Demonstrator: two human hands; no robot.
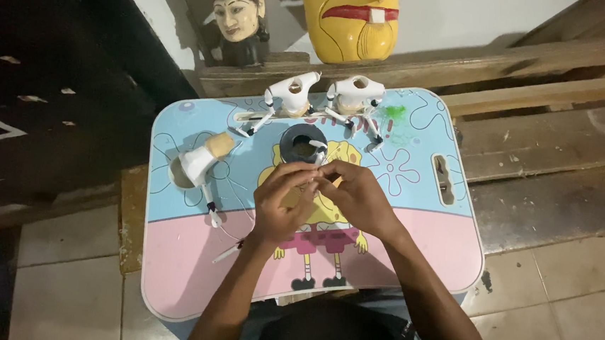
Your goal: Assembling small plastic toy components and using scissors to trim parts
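Both hands, left hand (282, 203) & right hand (355, 195), pinch small white piece (316, 165).

left hand (282, 204) curled; right hand (357, 199) curled; fingertips meeting

A small home craft corner was seen, set up on the floor.

A child's low folding table (411, 234) in pink and blue with a cartoon print was placed on pale floor tiles (66, 295), against rough wooden planks (536, 73). A carved, painted head (237, 18) and a large yellow mask (352, 17) were leaned on a white wall (470, 11). Unfinished white carved figures (322, 97) were laid out on the table. The room was dimly lit, so the left side could hardly be made out; possibly a mask-maker's workplace was shown.
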